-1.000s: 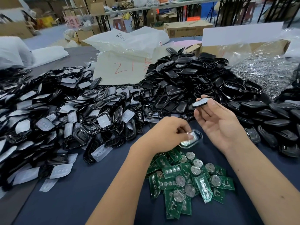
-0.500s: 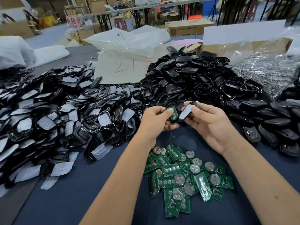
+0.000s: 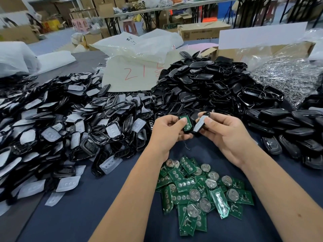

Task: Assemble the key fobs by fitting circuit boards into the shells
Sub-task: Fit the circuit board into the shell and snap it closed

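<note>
Cloth [image 3: 83,203], dark blue, covers the work table and shows bare in a wedge at the lower left and in a narrow patch between the two forearms; it gives way to a grey strip at the lower left corner. Heaps hem this open ground on three sides. A wide spread of black shell frames with pale rubber pads [image 3: 57,130] fills the left. A taller mound of black shell halves [image 3: 206,84] rises behind the hands, and a row of closed black fobs [image 3: 297,126] runs along the right. Nearest the person lies a loose pile of green circuit boards [image 3: 201,191], many carrying round silver cells, just below the wrists and apart from the black heaps.

Both hands hover above the cloth, close together, in front of the tall mound. The left hand [image 3: 166,131] has its fingers curled and pinches a black shell half [image 3: 185,123] with a green board seated in it, silver dots facing up, thumb over its near edge. The right hand [image 3: 225,133] curls round a second shell half [image 3: 199,124], whose pale grey inner face is tilted toward the first. Their edges nearly meet; whether they touch cannot be told.

Behind the mound lie a sheet marked in red [image 3: 132,75] and clear plastic bags [image 3: 139,46].
</note>
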Motion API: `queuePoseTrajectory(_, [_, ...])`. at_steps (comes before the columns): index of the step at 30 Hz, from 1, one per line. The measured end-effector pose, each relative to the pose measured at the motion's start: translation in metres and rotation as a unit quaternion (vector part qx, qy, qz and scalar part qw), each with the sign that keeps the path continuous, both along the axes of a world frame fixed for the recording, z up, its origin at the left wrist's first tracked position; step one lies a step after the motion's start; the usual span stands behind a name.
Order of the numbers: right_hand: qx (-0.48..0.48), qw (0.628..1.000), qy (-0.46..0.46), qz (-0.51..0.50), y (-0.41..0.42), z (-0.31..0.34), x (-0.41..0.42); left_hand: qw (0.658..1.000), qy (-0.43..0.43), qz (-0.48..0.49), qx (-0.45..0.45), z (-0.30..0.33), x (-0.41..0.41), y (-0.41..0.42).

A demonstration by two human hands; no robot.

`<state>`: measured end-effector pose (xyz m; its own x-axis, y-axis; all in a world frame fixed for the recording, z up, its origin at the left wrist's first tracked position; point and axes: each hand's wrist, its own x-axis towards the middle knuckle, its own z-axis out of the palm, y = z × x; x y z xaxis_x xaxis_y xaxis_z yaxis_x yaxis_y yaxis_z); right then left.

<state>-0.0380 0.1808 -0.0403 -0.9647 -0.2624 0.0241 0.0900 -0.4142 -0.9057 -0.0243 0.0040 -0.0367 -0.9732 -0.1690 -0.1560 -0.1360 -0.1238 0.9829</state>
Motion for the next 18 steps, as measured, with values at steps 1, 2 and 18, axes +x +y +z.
queuePoseTrajectory(1, [0.003, 1.0, 0.005, -0.003, 0.0, -0.001, 0.0, 1.0, 0.003, 0.005, 0.0, 0.001, 0.001, 0.001])
queuePoseTrajectory(2, [0.01, 1.0, 0.011, -0.01, -0.001, -0.001, 0.0, 1.0, 0.007, 0.006, 0.001, 0.001, 0.002, 0.001])
queuePoseTrajectory(18, [0.159, 0.975, 0.084, -0.127, 0.001, -0.012, -0.003, 0.972, 0.14, -0.023, -0.19, 0.007, 0.011, 0.014])
